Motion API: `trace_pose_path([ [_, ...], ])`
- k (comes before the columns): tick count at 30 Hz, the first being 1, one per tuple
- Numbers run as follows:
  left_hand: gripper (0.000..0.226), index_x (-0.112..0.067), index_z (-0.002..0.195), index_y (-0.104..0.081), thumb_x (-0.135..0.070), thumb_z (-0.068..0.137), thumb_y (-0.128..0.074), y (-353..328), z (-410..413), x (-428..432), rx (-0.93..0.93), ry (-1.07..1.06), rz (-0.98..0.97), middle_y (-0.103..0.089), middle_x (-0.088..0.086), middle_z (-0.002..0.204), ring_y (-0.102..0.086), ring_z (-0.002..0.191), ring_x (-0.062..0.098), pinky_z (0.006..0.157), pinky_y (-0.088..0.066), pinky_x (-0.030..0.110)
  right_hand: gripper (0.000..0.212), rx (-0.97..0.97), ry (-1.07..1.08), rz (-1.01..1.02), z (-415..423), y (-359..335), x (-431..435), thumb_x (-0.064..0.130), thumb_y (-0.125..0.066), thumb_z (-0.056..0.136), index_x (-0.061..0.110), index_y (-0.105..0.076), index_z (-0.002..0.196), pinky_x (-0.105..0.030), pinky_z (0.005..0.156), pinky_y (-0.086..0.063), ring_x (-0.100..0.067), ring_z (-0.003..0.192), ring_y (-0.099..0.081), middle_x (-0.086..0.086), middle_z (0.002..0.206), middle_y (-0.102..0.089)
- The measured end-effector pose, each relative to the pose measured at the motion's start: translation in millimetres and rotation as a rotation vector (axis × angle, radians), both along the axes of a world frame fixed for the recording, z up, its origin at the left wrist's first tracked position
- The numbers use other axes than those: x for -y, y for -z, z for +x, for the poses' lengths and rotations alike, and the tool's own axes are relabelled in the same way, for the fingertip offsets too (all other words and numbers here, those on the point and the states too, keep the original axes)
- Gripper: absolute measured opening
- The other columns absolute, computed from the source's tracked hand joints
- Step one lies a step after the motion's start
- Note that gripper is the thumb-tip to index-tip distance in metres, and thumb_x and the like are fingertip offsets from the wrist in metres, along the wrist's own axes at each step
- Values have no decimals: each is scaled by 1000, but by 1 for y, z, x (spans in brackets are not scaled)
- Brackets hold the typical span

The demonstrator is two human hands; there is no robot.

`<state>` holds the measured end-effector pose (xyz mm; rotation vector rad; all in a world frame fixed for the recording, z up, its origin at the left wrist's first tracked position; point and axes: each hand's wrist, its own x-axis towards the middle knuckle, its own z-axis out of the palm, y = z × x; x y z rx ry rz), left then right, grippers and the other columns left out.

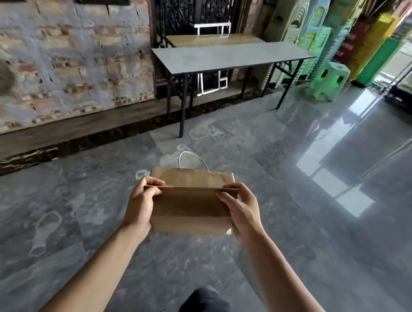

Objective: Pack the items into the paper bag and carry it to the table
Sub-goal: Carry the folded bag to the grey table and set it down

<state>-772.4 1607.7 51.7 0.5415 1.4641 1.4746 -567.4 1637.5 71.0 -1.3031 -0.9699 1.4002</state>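
A brown paper bag [191, 204] hangs in front of me above the floor, its top folded shut and a white cord handle sticking up behind. My left hand [142, 205] pinches the bag's left top corner and my right hand [241, 212] pinches the right top corner. What is inside the bag is hidden. A grey folding table [230, 57] with black legs stands ahead against the wall, some way beyond the bag.
A brick wall runs along the left. A wooden-topped table [214, 39] sits behind the grey one. A green plastic stool [330, 80] and stacked coloured chairs [311, 34] stand to the right. Glossy grey floor lies between me and the table; my leg and shoe show below.
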Motion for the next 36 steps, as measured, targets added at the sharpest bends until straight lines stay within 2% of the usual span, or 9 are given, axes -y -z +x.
trace_pose_path([
  [5,20,-22,70,-60,-4,74,-52,18,-11,-138,-55,31,-33,-58,15,88,-50,84,26,75,-37,41,13,11,51,-18,-9,28,-132,13,-79,69,15,-70,78,-30,63,-49,-16,65,-61,-2,67,-67],
  [8,25,-24,69,-61,-1,78,-52,30,-13,-237,-66,42,-34,-60,8,79,-52,77,24,63,-41,35,16,42,48,4,-10,44,-229,23,-79,65,19,-71,78,-29,64,-49,-12,65,-61,5,66,-68],
  [12,25,-23,71,-61,-2,78,-50,25,-7,-379,-57,47,-23,-60,6,76,-53,71,23,60,-41,33,14,45,40,44,-3,47,-373,28,-75,71,22,-71,83,-32,69,-47,-10,69,-60,8,71,-69],
  [19,38,-23,84,-66,5,83,-41,-9,-6,-579,-34,28,32,-62,6,87,-55,76,22,69,-42,35,15,35,12,85,0,20,-575,25,-61,79,22,-72,89,-29,75,-42,-6,79,-58,12,90,-71],
  [21,41,-26,86,-68,4,83,-41,-10,-8,-629,-12,15,40,-64,4,88,-58,74,20,65,-45,32,18,59,0,89,0,20,-624,21,-56,83,21,-73,91,-28,76,-42,-7,83,-58,16,90,-71],
  [25,42,-30,90,-69,2,84,-43,4,-14,-728,20,7,31,-68,4,88,-62,74,19,61,-50,30,23,88,40,58,-1,31,-722,10,-50,94,16,-72,92,-31,78,-39,-13,86,-54,3,93,-68],
  [28,42,-30,88,-68,3,85,-42,19,-19,-810,34,2,28,-66,6,92,-62,78,21,67,-50,32,24,128,60,56,-7,45,-805,8,-48,95,16,-70,89,-31,76,-39,-14,83,-52,1,89,-65],
  [32,38,-23,84,-64,8,86,-43,28,-40,-941,57,-5,40,-60,14,100,-52,91,29,83,-39,42,25,145,83,59,-28,53,-935,7,-50,94,22,-66,81,-35,71,-38,-17,77,-48,1,79,-60],
  [36,35,-22,83,-62,6,86,-43,17,-66,-1059,58,2,43,-58,14,103,-51,95,28,83,-37,43,31,135,66,48,-53,39,-1052,8,-49,91,29,-67,77,-33,67,-37,-15,74,-47,6,75,-60],
])
